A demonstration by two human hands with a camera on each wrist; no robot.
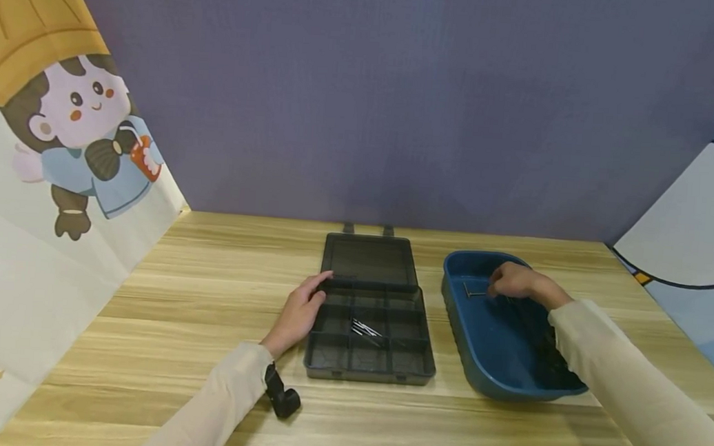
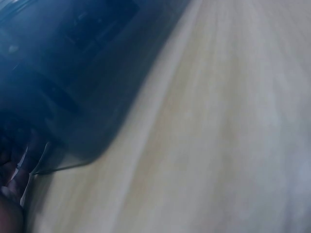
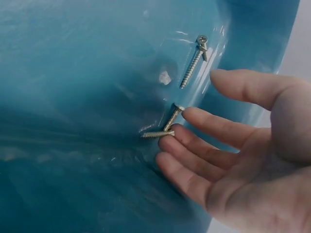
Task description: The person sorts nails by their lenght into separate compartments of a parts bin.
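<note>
A dark translucent compartment box [image 1: 368,376] lies on the table with its lid [image 1: 370,258] folded back. Several silvery screws [image 1: 367,330] sit in its middle compartment. My left hand [image 1: 297,314] rests on the box's left edge, fingers stretched toward the hinge side. Inside the blue basin [image 1: 460,330], at its far end, is my right hand [image 1: 517,281]. From the right wrist, the fingertips touch or nearly touch two screws, one slanted [image 3: 173,117] and one lying flat [image 3: 158,134]; the thumb stands apart. Farther up lies another screw [image 3: 193,67], with a second piece beside its head.
Wooden table [image 1: 223,269] surrounds both containers. A black wrist camera [image 1: 283,394] hangs at the left cuff, near the box's front left corner. Behind the table rises a grey-purple panel [image 1: 371,113]. Dark items [image 1: 552,361] in the basin's near right part are indistinct.
</note>
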